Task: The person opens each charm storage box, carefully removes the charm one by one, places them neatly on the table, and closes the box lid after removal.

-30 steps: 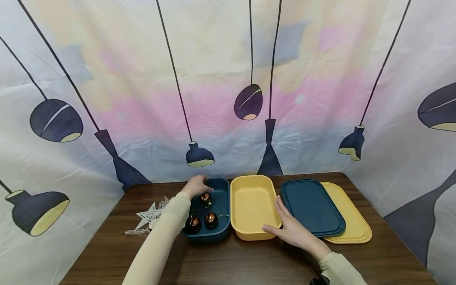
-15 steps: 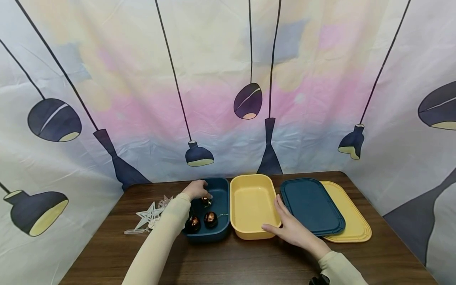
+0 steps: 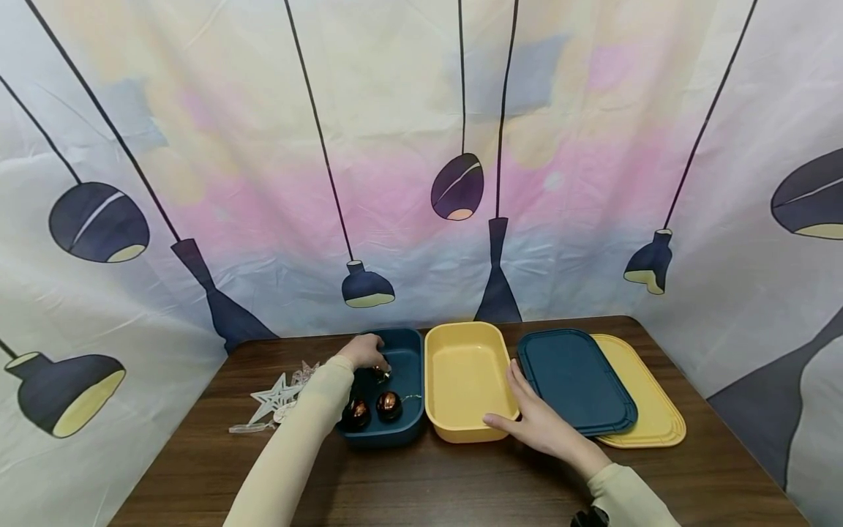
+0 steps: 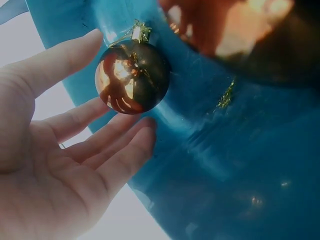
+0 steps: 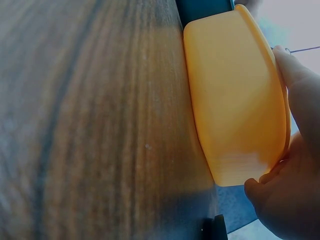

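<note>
Left wrist view: left grip (image 4: pixel 55 175) half around a bauble (image 4: pixel 133 77) (glossy, copper-brown)

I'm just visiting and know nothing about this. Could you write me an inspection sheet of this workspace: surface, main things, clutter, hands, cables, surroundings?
Surface: dark brown wood-grain table.
Main things: blue box holding three shiny coppery baubles, one partly hidden; yellow box to its right, nothing seen inside.
Clutter: white star and clear ornaments at left; blue lid partly over yellow lid at right.
Hands: left hand reaches into the blue box, fingers spread by a bauble, contact unclear; right hand rests against the yellow box's near right corner.
Cables: nothing seen.
Surroundings: pastel fabric backdrop with printed hanging lamps.
</note>
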A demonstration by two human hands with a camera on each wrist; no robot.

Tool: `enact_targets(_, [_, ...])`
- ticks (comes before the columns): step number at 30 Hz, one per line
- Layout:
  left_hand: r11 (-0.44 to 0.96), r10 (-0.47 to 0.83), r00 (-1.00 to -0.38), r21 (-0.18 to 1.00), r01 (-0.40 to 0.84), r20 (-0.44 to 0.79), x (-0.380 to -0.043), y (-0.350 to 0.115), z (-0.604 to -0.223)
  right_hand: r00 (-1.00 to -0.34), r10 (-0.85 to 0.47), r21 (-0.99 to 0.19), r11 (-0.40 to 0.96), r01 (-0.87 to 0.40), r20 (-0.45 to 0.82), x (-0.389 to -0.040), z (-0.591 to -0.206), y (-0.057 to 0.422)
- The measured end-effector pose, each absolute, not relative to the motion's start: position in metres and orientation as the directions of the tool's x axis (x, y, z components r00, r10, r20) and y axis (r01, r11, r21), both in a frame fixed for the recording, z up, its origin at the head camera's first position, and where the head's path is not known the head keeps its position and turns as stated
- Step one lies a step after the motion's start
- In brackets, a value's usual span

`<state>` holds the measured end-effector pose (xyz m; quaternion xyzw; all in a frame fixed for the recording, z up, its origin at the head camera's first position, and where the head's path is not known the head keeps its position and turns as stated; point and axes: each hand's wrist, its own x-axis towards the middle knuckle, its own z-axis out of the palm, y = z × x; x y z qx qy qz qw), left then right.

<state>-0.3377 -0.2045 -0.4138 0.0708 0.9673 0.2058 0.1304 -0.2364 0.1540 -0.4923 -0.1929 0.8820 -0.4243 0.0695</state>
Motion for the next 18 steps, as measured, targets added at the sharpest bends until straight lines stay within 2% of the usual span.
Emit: enact_targets(18, [0.920,0.204,-0.952,0.378,0.106,-0.229,-0.3436,-0.2068,-0.4187,-0.916,-0.398,-0.777,0.563,-0.282,0.044,-0.2370,-0.4928,0.1541])
